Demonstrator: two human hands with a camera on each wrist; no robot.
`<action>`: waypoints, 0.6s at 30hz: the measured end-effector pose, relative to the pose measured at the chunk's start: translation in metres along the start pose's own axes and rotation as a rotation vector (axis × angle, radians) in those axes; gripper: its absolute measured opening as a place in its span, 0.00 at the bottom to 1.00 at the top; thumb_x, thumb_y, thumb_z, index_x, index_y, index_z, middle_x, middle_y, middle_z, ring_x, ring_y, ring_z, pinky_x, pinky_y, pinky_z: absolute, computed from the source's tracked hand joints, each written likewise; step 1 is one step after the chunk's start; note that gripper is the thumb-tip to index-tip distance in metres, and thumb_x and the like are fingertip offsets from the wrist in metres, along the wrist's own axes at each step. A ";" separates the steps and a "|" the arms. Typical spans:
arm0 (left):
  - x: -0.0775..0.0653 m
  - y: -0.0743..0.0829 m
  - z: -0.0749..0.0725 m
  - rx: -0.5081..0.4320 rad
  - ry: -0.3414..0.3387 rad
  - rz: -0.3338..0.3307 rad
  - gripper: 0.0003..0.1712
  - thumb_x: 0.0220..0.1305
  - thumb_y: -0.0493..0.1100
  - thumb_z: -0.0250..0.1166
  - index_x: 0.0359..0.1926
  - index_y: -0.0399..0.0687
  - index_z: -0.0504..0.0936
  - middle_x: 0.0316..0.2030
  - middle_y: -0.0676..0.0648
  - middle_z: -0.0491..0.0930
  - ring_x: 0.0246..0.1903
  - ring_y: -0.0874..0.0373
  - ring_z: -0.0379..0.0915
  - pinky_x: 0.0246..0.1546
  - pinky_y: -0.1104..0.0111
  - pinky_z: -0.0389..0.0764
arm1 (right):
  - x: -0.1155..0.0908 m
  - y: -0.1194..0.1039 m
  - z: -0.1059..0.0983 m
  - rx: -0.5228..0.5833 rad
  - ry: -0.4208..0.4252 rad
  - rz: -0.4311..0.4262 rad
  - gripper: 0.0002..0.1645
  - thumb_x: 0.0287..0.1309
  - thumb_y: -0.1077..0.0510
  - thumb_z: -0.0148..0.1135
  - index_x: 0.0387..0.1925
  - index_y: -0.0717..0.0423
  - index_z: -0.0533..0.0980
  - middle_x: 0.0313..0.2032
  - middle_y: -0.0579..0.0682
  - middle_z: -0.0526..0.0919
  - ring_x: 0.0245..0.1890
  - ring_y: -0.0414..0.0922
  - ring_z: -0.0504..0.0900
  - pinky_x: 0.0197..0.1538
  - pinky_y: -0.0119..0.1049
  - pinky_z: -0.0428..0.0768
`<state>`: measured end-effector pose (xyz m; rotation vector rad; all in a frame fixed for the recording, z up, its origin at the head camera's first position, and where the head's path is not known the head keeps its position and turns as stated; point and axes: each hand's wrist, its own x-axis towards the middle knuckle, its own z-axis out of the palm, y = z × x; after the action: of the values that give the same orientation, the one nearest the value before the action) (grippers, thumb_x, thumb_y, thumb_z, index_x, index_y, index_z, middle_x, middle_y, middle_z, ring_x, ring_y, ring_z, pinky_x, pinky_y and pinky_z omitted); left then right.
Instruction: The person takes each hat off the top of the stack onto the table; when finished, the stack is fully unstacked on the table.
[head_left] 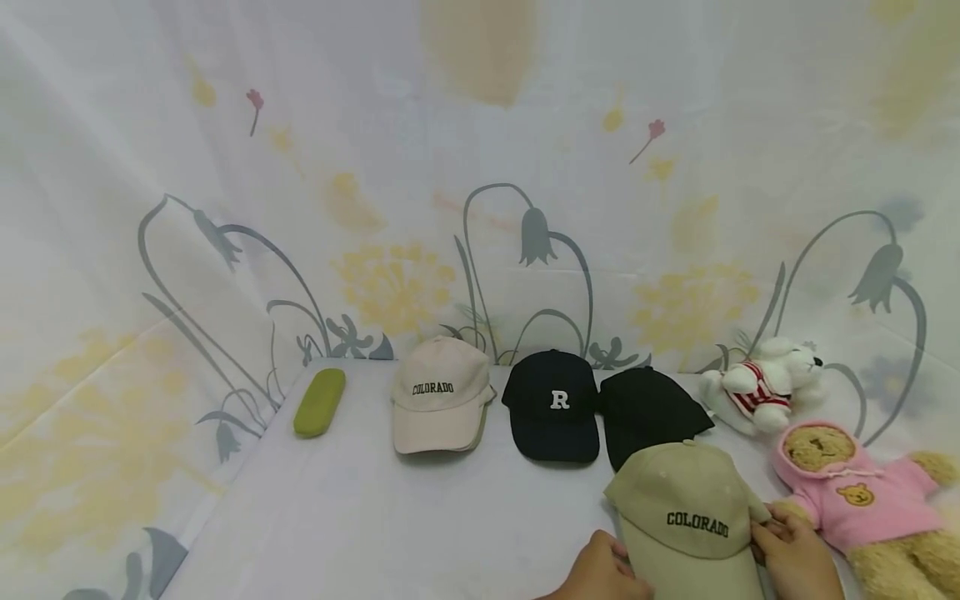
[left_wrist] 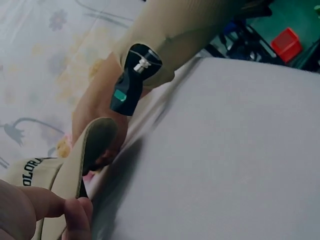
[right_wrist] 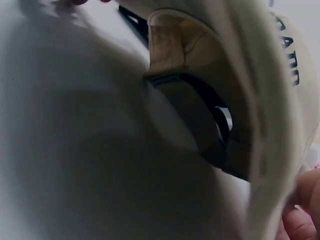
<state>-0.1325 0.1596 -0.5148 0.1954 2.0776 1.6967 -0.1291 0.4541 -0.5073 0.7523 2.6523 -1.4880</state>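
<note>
An olive-khaki baseball cap (head_left: 693,500) with COLORADO lettering is held between both hands at the front right, its brim toward the person. My left hand (head_left: 606,571) pinches the left edge of the brim between thumb and fingers, as the left wrist view also shows. On the other side, my right hand (head_left: 798,554) grips the cap where crown and brim meet. The right wrist view looks into the underside of the cap (right_wrist: 200,45), with its dark inner band and back opening. Behind it lies a plain black cap (head_left: 648,412), partly covered by the khaki one.
Along the back stand a navy cap with an R (head_left: 551,408), a cream COLORADO cap (head_left: 442,396) and a green case (head_left: 320,402). A white plush dog (head_left: 761,387) and a teddy bear in a pink hoodie (head_left: 862,500) lie at the right. A flowered cloth (head_left: 480,167) hangs behind.
</note>
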 end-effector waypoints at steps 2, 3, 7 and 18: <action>0.001 0.001 0.001 0.011 0.006 -0.004 0.20 0.45 0.31 0.71 0.37 0.47 0.70 0.24 0.52 0.76 0.24 0.62 0.71 0.31 0.69 0.76 | 0.002 0.002 -0.001 0.006 -0.019 0.001 0.40 0.76 0.51 0.56 0.73 0.77 0.57 0.39 0.46 0.88 0.32 0.31 0.82 0.36 0.31 0.83; 0.002 0.002 0.002 0.019 0.007 -0.008 0.20 0.45 0.31 0.70 0.37 0.47 0.70 0.24 0.51 0.75 0.24 0.61 0.71 0.30 0.69 0.76 | 0.002 0.003 -0.002 0.007 -0.025 0.004 0.41 0.76 0.51 0.56 0.73 0.77 0.56 0.39 0.46 0.88 0.33 0.31 0.82 0.37 0.32 0.83; 0.004 0.004 0.003 0.056 0.001 -0.004 0.19 0.45 0.31 0.70 0.35 0.47 0.71 0.24 0.50 0.74 0.23 0.60 0.70 0.29 0.69 0.75 | 0.005 0.009 -0.005 -0.007 -0.063 0.014 0.45 0.76 0.51 0.55 0.75 0.81 0.50 0.39 0.49 0.87 0.33 0.35 0.83 0.37 0.34 0.84; 0.005 0.002 0.007 0.140 0.024 0.030 0.14 0.47 0.34 0.71 0.33 0.47 0.74 0.27 0.53 0.70 0.27 0.64 0.65 0.32 0.71 0.73 | 0.007 0.012 -0.008 -0.007 -0.068 0.016 0.42 0.79 0.53 0.48 0.75 0.81 0.47 0.33 0.43 0.80 0.30 0.38 0.81 0.36 0.32 0.81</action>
<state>-0.1344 0.1687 -0.5149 0.2525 2.2234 1.5780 -0.1284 0.4687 -0.5142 0.7075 2.5951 -1.4717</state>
